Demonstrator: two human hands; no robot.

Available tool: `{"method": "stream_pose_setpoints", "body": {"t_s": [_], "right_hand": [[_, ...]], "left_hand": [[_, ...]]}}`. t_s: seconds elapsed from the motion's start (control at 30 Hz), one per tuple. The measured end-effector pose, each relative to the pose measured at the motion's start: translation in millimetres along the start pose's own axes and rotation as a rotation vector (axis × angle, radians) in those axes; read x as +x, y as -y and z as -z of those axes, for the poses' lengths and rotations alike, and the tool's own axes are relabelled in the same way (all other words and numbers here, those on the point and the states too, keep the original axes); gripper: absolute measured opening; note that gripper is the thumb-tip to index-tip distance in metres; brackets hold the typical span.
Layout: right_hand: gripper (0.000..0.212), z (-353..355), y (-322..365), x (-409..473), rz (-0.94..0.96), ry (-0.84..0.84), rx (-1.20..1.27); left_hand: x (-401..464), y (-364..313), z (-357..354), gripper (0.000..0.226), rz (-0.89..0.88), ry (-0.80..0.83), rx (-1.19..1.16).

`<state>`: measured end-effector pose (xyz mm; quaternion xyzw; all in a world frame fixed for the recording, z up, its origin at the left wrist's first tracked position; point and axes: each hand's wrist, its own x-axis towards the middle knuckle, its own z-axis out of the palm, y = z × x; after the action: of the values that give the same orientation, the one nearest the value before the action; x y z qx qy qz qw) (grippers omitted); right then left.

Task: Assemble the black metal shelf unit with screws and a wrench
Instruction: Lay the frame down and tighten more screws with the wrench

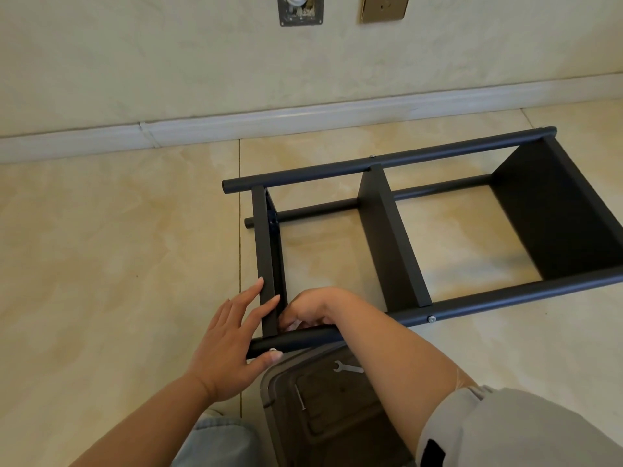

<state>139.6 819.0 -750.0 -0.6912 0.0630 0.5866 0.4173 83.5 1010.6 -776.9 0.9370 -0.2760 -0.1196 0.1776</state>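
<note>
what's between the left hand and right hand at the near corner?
In the head view, the end shelf panel stands between them: left hand flat on its outer face, right hand curled inside the frame at the near pole.

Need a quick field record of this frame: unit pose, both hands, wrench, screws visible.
unit: black shelf unit lying on its side on the tiled floor, three panels between four tubes
left hand: left hand fingers straight, resting on the end panel, thumb by a screw in the near tube
right hand: right hand fingers curled inside the corner behind the near tube; what they hold is hidden
wrench: wrench lies unused on a brown stool
other screws: second screw, third screw
</note>
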Motion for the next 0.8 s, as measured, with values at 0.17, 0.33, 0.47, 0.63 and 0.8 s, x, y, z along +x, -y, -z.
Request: {"method": "stream_pose_setpoints", "body": {"t_s": [0.17, 0.33, 0.47, 0.63, 0.8], "right_hand": [[0.026, -0.4, 1.7, -2.9, -0.001, 0.023, 0.048], [0.025, -0.1, 1.8, -5.8, 0.019, 0.005, -0.029], [0.026, -1.1, 2.9, -7.3, 0.022, 0.037, 0.016], [0.023, -0.8, 2.6, -6.1, 0.013, 0.019, -0.001], [0.026, -0.3, 2.6, -5.7, 0.006, 0.039, 0.044]], "left_hand": [[0.9, -0.4, 0.9, 0.07, -0.001, -0.003, -0.009], [1.0, -2.5, 2.5, 0.071, 0.001, -0.003, -0.02], [0.4, -1.9, 2.1, 0.071, 0.002, -0.006, -0.022], [0.6, -1.5, 2.5, 0.071, -0.002, -0.007, -0.023], [0.8, -1.4, 2.4, 0.071, -0.001, -0.005, -0.019]]}}
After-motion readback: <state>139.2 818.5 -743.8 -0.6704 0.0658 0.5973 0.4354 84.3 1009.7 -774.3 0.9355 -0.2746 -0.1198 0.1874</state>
